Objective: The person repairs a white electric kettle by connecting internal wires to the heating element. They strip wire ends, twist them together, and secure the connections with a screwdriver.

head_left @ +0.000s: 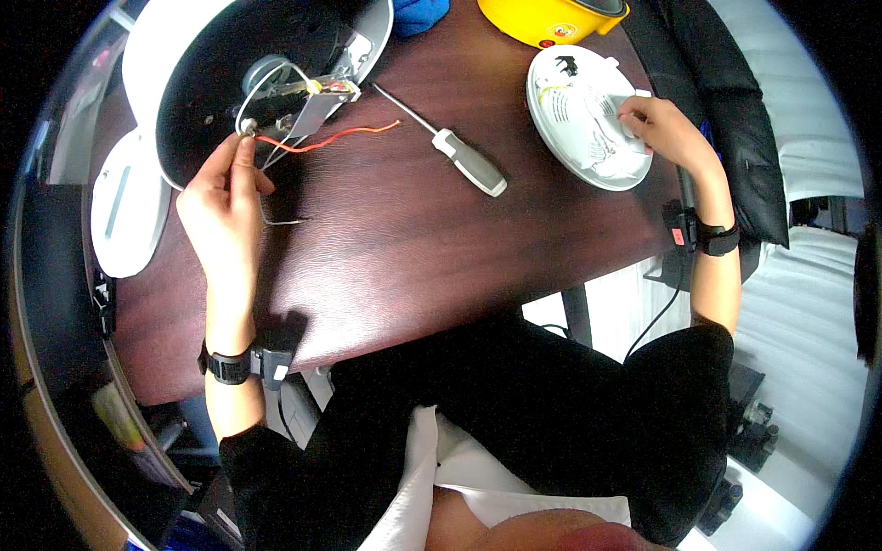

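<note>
My left hand (224,205) pinches a small silver fitting (249,128) on wires at the open housing of a white appliance (145,55) with a black interior. An orange-red wire (329,141) trails rightward from the pinch, below a metal bracket (315,115). A grey-and-white screwdriver (469,163) lies in the middle of the dark wooden table (441,266). At the right, my right hand (671,138) has curled fingers at the edge of a round white plastic part (574,142) with slots and wires. What its fingertips hold is unclear.
A yellow pot (542,18) stands at the back right, a blue cloth (418,14) at the back middle. A white oval lid (129,230) with a slot lies at the left. A black padded chair or cushion (744,147) borders the table's right side.
</note>
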Available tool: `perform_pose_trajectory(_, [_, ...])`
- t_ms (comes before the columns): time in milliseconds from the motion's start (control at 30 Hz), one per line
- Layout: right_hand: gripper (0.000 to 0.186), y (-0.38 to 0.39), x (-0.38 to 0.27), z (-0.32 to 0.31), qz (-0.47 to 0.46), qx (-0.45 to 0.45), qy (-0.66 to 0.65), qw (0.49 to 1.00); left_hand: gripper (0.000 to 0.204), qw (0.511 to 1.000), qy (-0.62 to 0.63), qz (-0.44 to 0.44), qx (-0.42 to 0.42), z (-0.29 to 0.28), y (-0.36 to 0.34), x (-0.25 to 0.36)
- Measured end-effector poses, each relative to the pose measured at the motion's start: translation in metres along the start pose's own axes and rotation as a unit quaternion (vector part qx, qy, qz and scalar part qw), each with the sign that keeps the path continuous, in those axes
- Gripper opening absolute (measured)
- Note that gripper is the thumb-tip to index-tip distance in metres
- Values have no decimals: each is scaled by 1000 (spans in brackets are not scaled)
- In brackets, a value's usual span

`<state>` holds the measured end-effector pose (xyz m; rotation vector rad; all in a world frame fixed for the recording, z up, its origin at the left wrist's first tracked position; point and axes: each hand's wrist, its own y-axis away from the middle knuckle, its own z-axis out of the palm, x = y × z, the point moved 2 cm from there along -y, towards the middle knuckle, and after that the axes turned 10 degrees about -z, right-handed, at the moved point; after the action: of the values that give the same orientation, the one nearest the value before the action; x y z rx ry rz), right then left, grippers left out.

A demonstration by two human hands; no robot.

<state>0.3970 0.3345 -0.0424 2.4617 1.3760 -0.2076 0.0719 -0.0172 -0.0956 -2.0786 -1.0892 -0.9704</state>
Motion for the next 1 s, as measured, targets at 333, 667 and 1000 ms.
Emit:
perform_pose_trajectory(333, [19,9,-13,13,-4,-72,-70,995,24,1000,-4,-15,-12,-3,0,-10])
perform_pose_trajectory(667, [19,-50,-28,22,-167,45,74,982,25,1000,14,-11,-16,-2,2,-5])
perform_pose_trajectory(1000, [15,-72,-21,33,-248,91,133,955,25,999,30,-24,-26,-2,2,-3])
